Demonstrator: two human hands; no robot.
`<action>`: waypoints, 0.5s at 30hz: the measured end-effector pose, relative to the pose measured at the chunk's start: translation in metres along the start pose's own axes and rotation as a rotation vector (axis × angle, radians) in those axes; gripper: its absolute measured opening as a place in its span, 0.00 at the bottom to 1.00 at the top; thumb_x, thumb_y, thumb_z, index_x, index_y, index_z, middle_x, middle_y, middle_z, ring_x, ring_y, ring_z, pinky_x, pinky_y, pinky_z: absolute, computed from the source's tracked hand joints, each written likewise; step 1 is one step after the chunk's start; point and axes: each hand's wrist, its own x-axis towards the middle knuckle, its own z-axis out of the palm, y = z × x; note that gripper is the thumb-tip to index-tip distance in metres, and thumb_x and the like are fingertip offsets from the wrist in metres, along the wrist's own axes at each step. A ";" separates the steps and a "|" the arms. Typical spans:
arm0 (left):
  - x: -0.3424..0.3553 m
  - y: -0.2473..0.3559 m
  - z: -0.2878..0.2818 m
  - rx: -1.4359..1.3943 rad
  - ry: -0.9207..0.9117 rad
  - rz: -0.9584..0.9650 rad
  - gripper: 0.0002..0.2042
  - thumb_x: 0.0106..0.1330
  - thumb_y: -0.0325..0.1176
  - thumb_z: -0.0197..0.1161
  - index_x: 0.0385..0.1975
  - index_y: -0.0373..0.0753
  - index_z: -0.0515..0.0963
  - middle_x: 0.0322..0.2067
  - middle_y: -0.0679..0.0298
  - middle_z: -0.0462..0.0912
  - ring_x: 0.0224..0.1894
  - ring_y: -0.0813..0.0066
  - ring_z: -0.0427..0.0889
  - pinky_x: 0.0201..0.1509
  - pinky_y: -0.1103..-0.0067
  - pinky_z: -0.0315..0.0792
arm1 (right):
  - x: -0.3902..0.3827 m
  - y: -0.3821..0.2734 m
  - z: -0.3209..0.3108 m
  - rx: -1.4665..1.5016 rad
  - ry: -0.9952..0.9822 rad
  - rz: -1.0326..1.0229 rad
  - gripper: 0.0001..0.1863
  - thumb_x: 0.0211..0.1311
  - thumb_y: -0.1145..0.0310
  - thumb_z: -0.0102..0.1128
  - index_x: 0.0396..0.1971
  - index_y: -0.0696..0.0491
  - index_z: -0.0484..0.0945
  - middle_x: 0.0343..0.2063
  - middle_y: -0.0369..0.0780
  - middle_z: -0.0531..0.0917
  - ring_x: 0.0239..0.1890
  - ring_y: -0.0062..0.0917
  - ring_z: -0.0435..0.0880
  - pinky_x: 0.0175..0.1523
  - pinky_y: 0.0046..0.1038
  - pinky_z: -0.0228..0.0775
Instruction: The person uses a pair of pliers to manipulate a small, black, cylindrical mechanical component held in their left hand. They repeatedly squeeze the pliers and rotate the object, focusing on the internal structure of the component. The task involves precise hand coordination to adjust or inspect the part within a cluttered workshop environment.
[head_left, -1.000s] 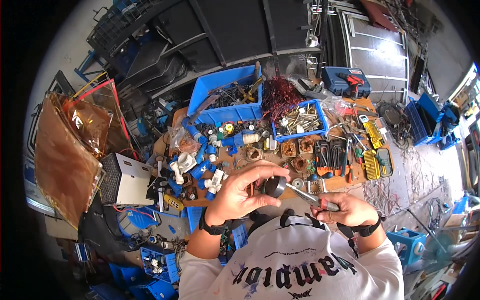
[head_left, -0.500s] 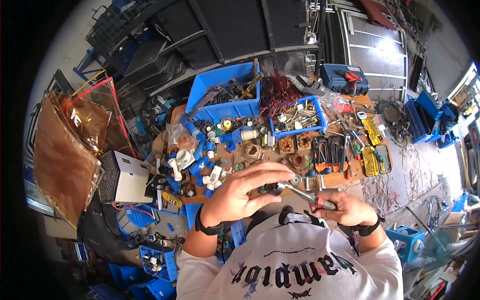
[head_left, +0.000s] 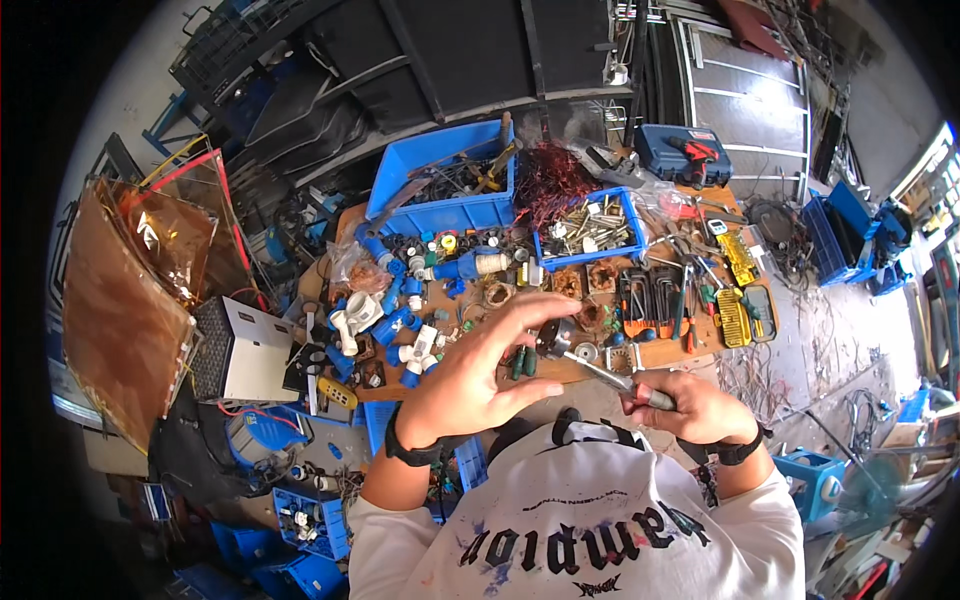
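In my right hand (head_left: 680,405) is a silver metal hand tool (head_left: 606,376) with a slim shaft, a thicker grip and a dark round head (head_left: 555,338); I cannot tell its exact kind. My fingers are closed round its grip, and the head points up and left. My left hand (head_left: 490,370) is open, thumb and fingers spread wide on either side of the space near that head. Whether a left fingertip touches the head cannot be made out. Beyond the hands lie a round metal piece (head_left: 586,353) and a square metal frame (head_left: 624,358) at the bench's near edge.
On the wooden bench (head_left: 700,338) are white and blue pipe fittings (head_left: 357,315), a blue bin of tools (head_left: 440,216), a small blue bin of bolts (head_left: 640,250), hex keys (head_left: 665,300) and a red drill (head_left: 700,160). A white box (head_left: 250,355) stands left.
The tool's head has moved up and tilted, now showing its dark round face. My left thumb and fingers have spread farther apart. My right hand keeps its grip.
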 end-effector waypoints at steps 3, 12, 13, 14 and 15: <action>0.006 -0.016 -0.010 0.022 -0.134 0.206 0.23 0.57 0.32 0.71 0.53 0.38 0.76 0.53 0.57 0.79 0.59 0.58 0.76 0.59 0.70 0.71 | -0.002 0.000 -0.001 0.053 -0.018 0.002 0.08 0.66 0.70 0.60 0.37 0.57 0.73 0.33 0.40 0.83 0.38 0.29 0.82 0.45 0.29 0.71; -0.002 -0.019 0.004 0.377 0.031 -0.024 0.15 0.67 0.42 0.62 0.41 0.36 0.73 0.26 0.53 0.79 0.28 0.56 0.80 0.31 0.69 0.70 | 0.002 -0.004 0.002 -0.032 0.053 0.053 0.08 0.65 0.69 0.60 0.40 0.55 0.75 0.33 0.41 0.82 0.37 0.31 0.81 0.45 0.31 0.71; -0.003 -0.016 0.003 0.400 -0.016 -0.076 0.15 0.66 0.41 0.63 0.42 0.36 0.73 0.28 0.54 0.79 0.30 0.56 0.80 0.32 0.69 0.71 | 0.001 -0.004 0.002 -0.055 0.049 0.057 0.08 0.64 0.69 0.60 0.40 0.55 0.75 0.33 0.41 0.82 0.37 0.31 0.81 0.45 0.31 0.71; -0.003 -0.007 -0.001 0.422 -0.064 -0.127 0.16 0.65 0.40 0.65 0.44 0.36 0.73 0.31 0.54 0.80 0.31 0.56 0.81 0.34 0.69 0.73 | 0.000 -0.004 0.001 -0.078 0.046 0.060 0.08 0.64 0.70 0.60 0.40 0.55 0.75 0.33 0.41 0.82 0.37 0.31 0.81 0.45 0.31 0.71; -0.002 -0.002 -0.002 0.446 -0.110 -0.177 0.16 0.64 0.39 0.66 0.45 0.36 0.74 0.33 0.54 0.81 0.33 0.57 0.81 0.35 0.69 0.74 | -0.001 -0.004 0.000 -0.103 0.041 0.063 0.08 0.64 0.70 0.60 0.40 0.55 0.75 0.33 0.41 0.82 0.37 0.31 0.81 0.45 0.31 0.71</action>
